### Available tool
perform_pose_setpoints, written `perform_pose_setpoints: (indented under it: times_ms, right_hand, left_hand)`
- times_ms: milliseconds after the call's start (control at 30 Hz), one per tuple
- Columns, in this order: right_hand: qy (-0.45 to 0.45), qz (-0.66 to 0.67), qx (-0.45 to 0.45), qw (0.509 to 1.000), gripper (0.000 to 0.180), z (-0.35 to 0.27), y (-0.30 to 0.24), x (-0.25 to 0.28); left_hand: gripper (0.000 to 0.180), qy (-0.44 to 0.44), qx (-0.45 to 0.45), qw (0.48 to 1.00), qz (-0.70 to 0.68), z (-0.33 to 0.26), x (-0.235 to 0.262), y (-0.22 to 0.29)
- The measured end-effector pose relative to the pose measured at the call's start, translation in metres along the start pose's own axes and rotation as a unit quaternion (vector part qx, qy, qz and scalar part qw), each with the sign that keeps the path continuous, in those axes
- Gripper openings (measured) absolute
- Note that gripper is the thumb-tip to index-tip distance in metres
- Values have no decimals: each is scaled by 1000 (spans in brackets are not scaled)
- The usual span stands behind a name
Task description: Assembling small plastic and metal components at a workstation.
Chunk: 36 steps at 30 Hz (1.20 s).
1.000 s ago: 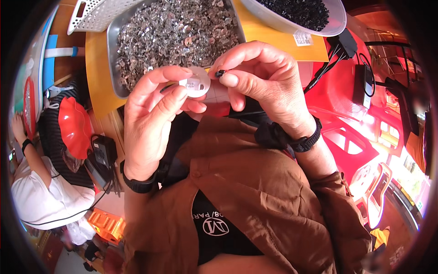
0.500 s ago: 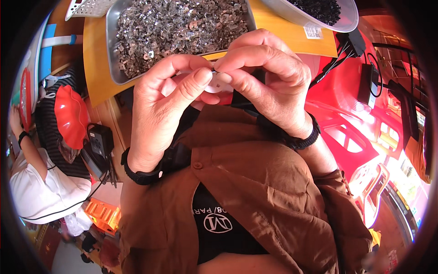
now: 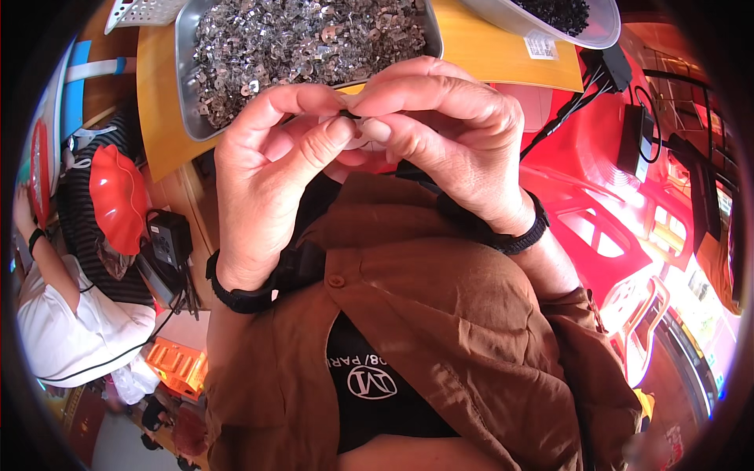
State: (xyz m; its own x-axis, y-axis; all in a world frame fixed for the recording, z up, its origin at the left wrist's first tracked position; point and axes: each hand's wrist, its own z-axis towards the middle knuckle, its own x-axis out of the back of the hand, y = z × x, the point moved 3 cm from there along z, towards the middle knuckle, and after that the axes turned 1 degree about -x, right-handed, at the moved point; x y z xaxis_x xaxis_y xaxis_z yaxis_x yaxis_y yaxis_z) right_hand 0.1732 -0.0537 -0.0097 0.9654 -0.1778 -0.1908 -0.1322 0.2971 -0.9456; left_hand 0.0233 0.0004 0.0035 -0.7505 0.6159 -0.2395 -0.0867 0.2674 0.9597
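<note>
My left hand (image 3: pixel 271 169) pinches a tiny black piece (image 3: pixel 350 115) between thumb and index finger, just in front of the metal tray. My right hand (image 3: pixel 459 141) meets it from the other side, thumb and index finger pressed together at the piece's right end. Whatever the right fingertips grip is too small and covered to make out. Behind the thumbs shows part of a pale round thing (image 3: pixel 357 143), mostly hidden by fingers. The metal tray (image 3: pixel 187 94), heaped with small shiny metal pieces (image 3: pixel 306 43), lies just beyond both hands.
A translucent tub (image 3: pixel 503 27) of small black parts stands at the far right of the yellow board (image 3: pixel 471 39). Black cables and an adapter (image 3: pixel 609 69) lie near a red chair (image 3: pixel 581 169). At left are a wavy red dish (image 3: pixel 118 195), a black power adapter (image 3: pixel 169 235) and another person's arm (image 3: pixel 51 259).
Both hands have shifted slightly left, fingertips still together. The black piece shows more between them now, and the pale round thing shows less. The tray sits a little higher in view.
</note>
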Motion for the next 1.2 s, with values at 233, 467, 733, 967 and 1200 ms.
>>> perform_pose_setpoints:
  times_ms: [233,467,733,967,1200]
  right_hand:
    - [30,106,-76,991,8,-5,4,-2]
    - [21,154,-94,983,15,-5,7,2]
    - [2,113,-93,989,16,-6,1,1]
    - [49,-153,62,985,9,-2,-3,0]
    - [-2,-197,-40,980,11,-5,-4,1]
  left_hand:
    - [13,37,-43,998,-14,2,-2,-5]
    - [14,66,0,998,-22,-1,-4,-3]
    - [10,54,-51,997,13,-1,-5,-1]
    - [10,65,-105,990,60,0,0,-8]
    - [9,66,-124,985,104,-1,2,-7]
